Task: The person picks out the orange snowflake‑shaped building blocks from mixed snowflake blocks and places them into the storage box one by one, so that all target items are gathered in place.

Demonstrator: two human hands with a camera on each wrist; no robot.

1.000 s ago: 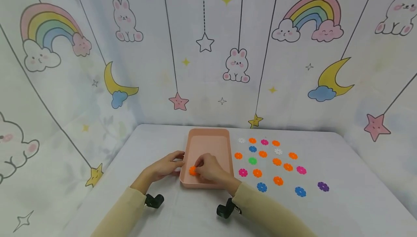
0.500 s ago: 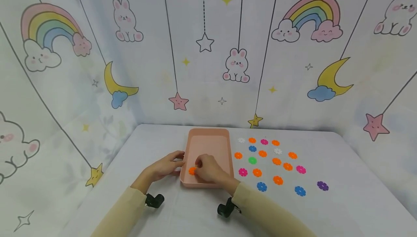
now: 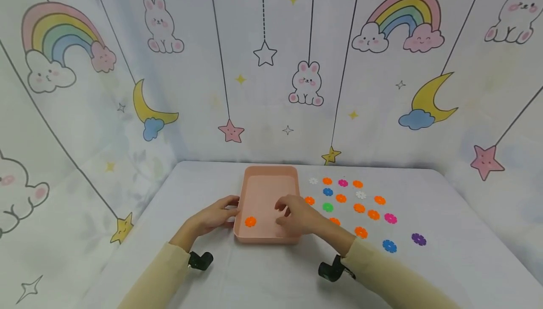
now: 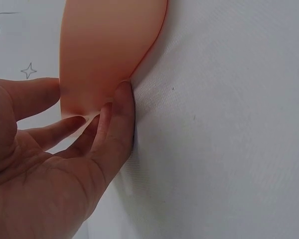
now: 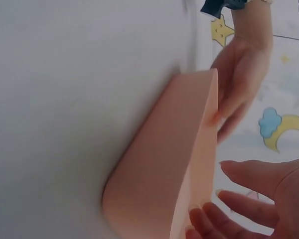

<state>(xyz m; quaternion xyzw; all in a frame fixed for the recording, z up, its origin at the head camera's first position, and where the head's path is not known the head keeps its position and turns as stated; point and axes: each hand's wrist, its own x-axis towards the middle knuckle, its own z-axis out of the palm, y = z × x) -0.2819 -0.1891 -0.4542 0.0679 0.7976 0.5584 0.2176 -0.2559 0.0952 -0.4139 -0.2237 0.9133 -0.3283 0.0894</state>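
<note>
A flower-shaped orange disc [image 3: 250,221] lies in the near left part of a shallow pink tray [image 3: 271,171]. My left hand [image 3: 217,214] rests against the tray's left side; in the left wrist view, its extended fingertips [image 4: 123,92] touch the outer wall. Over the right part of the tray hovers my right hand [image 3: 299,214], thumb and fingers apart with nothing between them. The right wrist view shows this hand [image 5: 269,199] above the tray's rim [image 5: 202,124].
Right of the tray, several flower-shaped discs lie spread on the white table [image 3: 424,205], among them a green disc [image 3: 328,207], a blue disc [image 3: 389,246] and a purple disc [image 3: 418,239]. My right forearm hides part of them. A patterned curtain [image 3: 191,87] stands behind.
My right hand has let go of the orange disc in the tray and moved right, its fingers spreading. The left hand has stayed at the tray's side.
</note>
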